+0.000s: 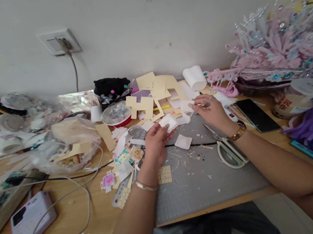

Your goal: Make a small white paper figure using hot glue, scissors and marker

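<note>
Nearest the body, below both hands, the bare front of a grey cutting mat (206,195) carries small scraps. Scissors (229,156) lie just below the right wrist, and a loose white piece (183,141) rests between the hands, a little nearer the body. The left hand (155,139) pinches a white square (168,122) between thumb and fingers, above the mat. Farther out, the right hand (211,108) has its fingertips drawn together at a thin white scrap (186,106); whether they grip it, I cannot tell. Beyond the hands are cut cards (155,87) and a white roll (195,77). The step in hand seems to be handling small soft pieces singly; the next move likely calls for a light, steady pinch.
</note>
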`<state>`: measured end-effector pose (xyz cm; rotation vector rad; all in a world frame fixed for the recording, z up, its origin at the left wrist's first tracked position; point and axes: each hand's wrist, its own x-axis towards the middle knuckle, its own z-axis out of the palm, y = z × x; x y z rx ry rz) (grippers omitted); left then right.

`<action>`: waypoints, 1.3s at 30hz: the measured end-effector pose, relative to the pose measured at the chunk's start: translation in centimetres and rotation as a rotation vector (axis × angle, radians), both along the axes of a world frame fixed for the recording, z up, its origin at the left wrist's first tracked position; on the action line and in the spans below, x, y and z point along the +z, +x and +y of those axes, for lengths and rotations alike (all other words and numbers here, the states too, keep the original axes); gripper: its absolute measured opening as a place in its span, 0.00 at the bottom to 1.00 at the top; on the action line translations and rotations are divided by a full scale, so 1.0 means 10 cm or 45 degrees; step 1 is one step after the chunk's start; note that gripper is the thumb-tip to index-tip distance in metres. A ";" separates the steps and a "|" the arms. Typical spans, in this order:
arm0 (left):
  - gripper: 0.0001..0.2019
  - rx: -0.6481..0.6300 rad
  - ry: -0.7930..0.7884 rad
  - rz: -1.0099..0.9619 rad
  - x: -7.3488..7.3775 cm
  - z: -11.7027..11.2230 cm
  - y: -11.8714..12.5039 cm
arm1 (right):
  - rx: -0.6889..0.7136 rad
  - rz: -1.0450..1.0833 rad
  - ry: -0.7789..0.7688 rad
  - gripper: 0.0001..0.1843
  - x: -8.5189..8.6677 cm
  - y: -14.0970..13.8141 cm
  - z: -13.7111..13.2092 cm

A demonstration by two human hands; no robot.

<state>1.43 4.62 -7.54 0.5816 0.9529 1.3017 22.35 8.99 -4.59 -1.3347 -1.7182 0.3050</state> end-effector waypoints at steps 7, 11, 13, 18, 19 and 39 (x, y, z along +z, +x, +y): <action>0.20 -0.060 0.028 -0.003 -0.01 -0.01 0.01 | 0.168 0.604 -0.400 0.20 -0.15 -0.08 0.05; 0.20 -0.056 -0.003 0.009 0.00 -0.03 0.02 | 0.327 0.821 -0.650 0.26 -0.12 -0.16 -0.02; 0.20 -0.060 -0.015 -0.006 0.02 -0.03 0.02 | 0.340 0.852 -0.729 0.27 -0.09 -0.20 -0.08; 0.21 -0.092 -0.010 -0.002 0.03 -0.05 0.03 | 0.365 0.793 -0.766 0.25 -0.06 -0.31 -0.20; 0.21 -0.099 -0.005 0.003 0.03 -0.05 0.03 | 0.371 0.783 -0.773 0.24 -0.06 -0.33 -0.22; 0.21 -0.098 -0.006 -0.008 0.02 -0.05 0.06 | 0.248 0.572 -0.639 0.26 -0.18 -0.45 -0.25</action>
